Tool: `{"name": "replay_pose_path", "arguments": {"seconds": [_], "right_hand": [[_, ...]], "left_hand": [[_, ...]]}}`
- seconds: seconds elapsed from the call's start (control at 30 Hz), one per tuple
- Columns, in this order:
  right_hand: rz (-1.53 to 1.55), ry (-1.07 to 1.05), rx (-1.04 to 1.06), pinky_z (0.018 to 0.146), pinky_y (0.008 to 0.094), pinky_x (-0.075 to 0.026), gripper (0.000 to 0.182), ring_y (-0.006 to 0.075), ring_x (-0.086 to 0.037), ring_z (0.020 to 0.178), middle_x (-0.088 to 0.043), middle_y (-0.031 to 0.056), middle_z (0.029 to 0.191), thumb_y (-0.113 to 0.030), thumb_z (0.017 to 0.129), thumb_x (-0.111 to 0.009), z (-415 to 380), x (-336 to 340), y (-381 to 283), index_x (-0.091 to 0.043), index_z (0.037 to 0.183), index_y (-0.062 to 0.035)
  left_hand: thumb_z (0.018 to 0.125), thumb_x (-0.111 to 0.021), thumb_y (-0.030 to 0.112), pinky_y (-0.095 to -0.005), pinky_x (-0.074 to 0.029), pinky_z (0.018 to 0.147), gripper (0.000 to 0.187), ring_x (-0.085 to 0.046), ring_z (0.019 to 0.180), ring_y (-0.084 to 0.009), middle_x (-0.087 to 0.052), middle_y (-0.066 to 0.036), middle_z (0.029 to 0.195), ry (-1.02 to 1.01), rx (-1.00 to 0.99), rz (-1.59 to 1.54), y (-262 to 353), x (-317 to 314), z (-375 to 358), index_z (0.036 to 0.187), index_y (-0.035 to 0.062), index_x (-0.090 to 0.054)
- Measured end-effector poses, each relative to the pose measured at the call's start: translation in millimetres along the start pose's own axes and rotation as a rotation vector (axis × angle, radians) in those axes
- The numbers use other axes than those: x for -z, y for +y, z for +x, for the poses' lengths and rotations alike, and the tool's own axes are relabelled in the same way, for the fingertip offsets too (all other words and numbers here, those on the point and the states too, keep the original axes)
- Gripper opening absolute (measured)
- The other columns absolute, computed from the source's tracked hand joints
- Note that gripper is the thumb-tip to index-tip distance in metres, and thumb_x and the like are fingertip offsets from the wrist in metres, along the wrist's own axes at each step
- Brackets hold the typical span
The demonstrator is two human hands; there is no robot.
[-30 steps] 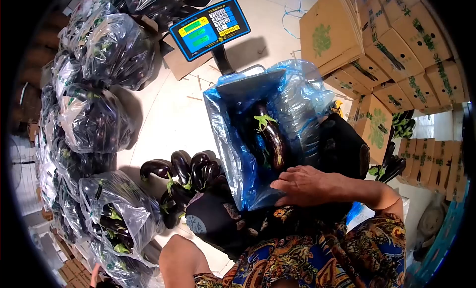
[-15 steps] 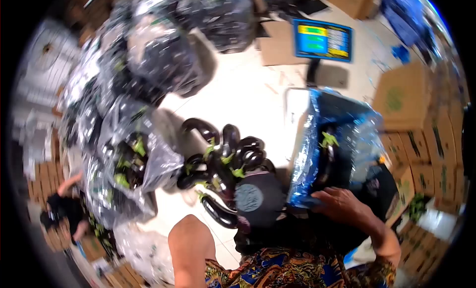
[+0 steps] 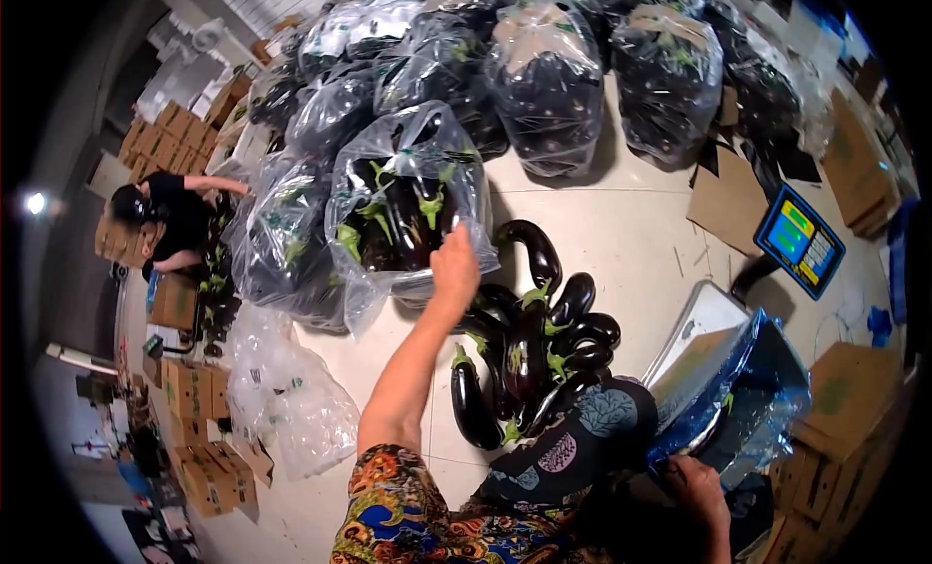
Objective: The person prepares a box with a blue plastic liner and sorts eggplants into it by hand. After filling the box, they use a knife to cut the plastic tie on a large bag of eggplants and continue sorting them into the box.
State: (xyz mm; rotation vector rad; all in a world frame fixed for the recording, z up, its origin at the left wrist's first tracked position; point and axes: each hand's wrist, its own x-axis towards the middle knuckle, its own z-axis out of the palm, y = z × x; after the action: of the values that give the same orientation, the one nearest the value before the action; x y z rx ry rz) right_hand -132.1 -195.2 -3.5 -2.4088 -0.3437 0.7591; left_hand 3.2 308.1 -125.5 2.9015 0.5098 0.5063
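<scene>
My left hand (image 3: pixel 454 266) is closed at the near rim of a clear plastic bag (image 3: pixel 349 287); it seems to grip the film, though the fingertips are partly hidden. Inside the bag, dark purple eggplants (image 3: pixel 408 224) show green stems. My right hand (image 3: pixel 697 486) curls over the near edge of a cardboard box (image 3: pixel 694 370) lined with blue plastic film (image 3: pixel 777 370). The box sits tilted on a scale platform (image 3: pixel 684 321), and an eggplant partly shows inside it. Between my hands, several loose eggplants (image 3: pixel 524 350) lie piled on the floor.
Full bags of eggplants (image 3: pixel 549 88) line the far side. A scale display (image 3: pixel 801 239) stands beyond the box, near flat cardboard (image 3: pixel 728 200). Crumpled clear plastic (image 3: pixel 291 394) lies at left. Another person (image 3: pixel 165 215) works at far left. Cartons (image 3: pixel 849 399) stand at right.
My left arm has reached forward, bringing the hand to the bag's rim. The view has swung to the right-tilted side, showing more bags. My right hand stays at the box edge.
</scene>
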Motion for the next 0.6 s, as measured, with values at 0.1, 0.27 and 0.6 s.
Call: {"name": "replay_pose_path", "arguments": {"seconds": [0.1,0.27,0.6], "right_hand": [[0.042,0.005,-0.028,0.078,0.0392,-0.051,0.022,0.0387,-0.064,0.092,-0.067,0.0209,0.098,-0.014,0.087,-0.062,-5,4,-14,-0.063,0.105,-0.0006],[0.042,-0.045,-0.049,0.078,0.0374,-0.05,0.024,0.0381,-0.064,0.091,-0.067,0.0205,0.098,-0.014,0.085,-0.063,0,-2,1,-0.062,0.104,0.0004],[0.019,-0.085,-0.072,0.074,0.0397,-0.049,0.02,0.0394,-0.063,0.087,-0.066,0.0193,0.091,-0.013,0.083,-0.065,8,5,-14,-0.06,0.096,0.0013]], "left_hand": [[0.075,-0.057,0.001,-0.042,-0.039,0.066,0.037,-0.052,0.079,-0.031,-0.051,-0.011,0.087,0.089,-0.31,0.152,9,-4,-15,0.112,0.004,-0.056],[0.077,-0.063,0.002,-0.0433,-0.042,0.086,0.026,-0.051,0.102,-0.0344,-0.055,-0.015,0.107,0.107,-0.412,-0.253,-10,12,-36,0.102,0.0051,-0.066],[0.073,-0.077,0.029,-0.049,-0.038,0.099,0.086,-0.045,0.118,-0.0431,-0.046,-0.026,0.129,0.225,0.462,-0.06,-59,11,21,0.14,-0.0005,-0.033]]}}
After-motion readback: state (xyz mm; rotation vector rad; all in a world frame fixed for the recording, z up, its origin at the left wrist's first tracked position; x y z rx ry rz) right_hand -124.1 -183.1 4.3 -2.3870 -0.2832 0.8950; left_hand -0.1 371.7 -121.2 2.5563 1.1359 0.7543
